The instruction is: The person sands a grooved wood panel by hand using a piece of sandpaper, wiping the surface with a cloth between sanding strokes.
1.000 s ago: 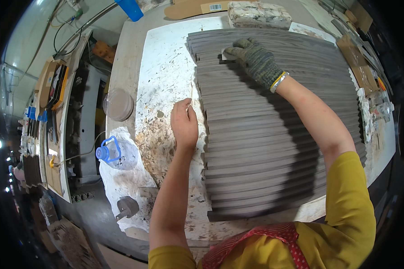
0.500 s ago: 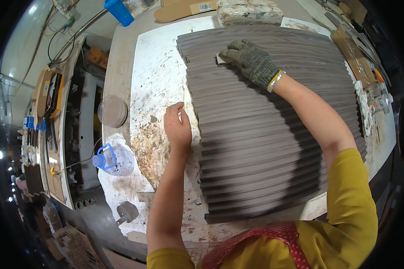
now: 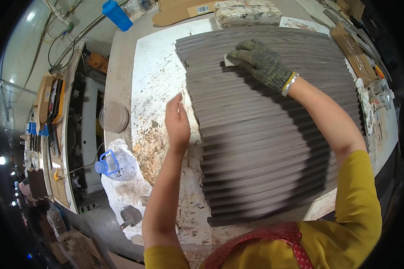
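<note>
A stack or panel of long grey-brown wood-grain strips (image 3: pixel 256 130) lies side by side across the white board (image 3: pixel 155 58). My right hand (image 3: pixel 262 62), in a dark grey-green knit glove with a yellow cuff, grips a small pale flat block (image 3: pixel 230 60) against the upper part of the strips. Most of that block is hidden under the glove. My left hand (image 3: pixel 177 123) is bare, with its fingers stretched upward and nothing seen in them. It is close to the strips' left ends, over the stained part of the board; whether it touches them I cannot tell.
To the left stand a clear jug with a blue handle (image 3: pixel 121 167), a round clear tub (image 3: pixel 114 117) and a tape roll (image 3: pixel 131 216). A blue cup (image 3: pixel 116 15), cardboard (image 3: pixel 184 13) and a wrapped bundle (image 3: pixel 247 14) line the far side. Cardboard pieces (image 3: pixel 352 51) lean at the right.
My right hand has slid a little to the right over the strips with the pale block. My left hand has shifted slightly, its fingers reaching a bit farther away.
</note>
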`<state>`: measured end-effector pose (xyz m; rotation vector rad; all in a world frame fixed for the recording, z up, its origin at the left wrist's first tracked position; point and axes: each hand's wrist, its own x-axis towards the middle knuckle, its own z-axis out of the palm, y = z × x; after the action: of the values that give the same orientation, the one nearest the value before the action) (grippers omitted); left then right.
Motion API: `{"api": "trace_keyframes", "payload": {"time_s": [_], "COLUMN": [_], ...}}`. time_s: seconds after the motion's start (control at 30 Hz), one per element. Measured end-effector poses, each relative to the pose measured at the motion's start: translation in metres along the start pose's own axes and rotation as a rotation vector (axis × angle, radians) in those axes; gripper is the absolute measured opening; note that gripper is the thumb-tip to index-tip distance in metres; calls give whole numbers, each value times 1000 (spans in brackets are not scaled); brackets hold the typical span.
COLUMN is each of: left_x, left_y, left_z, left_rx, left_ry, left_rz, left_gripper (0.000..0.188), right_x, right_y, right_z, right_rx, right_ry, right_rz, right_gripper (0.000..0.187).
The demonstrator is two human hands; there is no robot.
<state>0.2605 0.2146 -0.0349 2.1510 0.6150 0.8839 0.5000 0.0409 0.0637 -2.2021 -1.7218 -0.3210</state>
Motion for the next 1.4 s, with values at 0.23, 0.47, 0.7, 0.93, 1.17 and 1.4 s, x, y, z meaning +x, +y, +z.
{"api": "trace_keyframes", "payload": {"time_s": [0.23,0.47,0.7,0.93,1.17,1.4], "left_x": [39,36,36,36,39,36], "left_y": [16,21,16,17,33,16], "left_z": [21,19,24,27,25,22], "left_rx": [139,172,129,170,147,154], "left_ry": [-145,-101,-109,-104,-124,-99], "left_rz": [11,-39,-71,-55,-130,-39], "left_gripper": [33,33,35,34,32,33], "right_x": [24,26,51,75,-12,-49], "right_y": [-13,-22,-35,-63,6,32], "right_z": [32,29,33,56,-1,-17], "right_rx": [-33,-41,42,-11,13,-14], "right_ry": [73,-154,63,83,224,67], "right_rz": [-91,36,-73,-80,45,165], "right_gripper": [47,45,42,27,31,32]}}
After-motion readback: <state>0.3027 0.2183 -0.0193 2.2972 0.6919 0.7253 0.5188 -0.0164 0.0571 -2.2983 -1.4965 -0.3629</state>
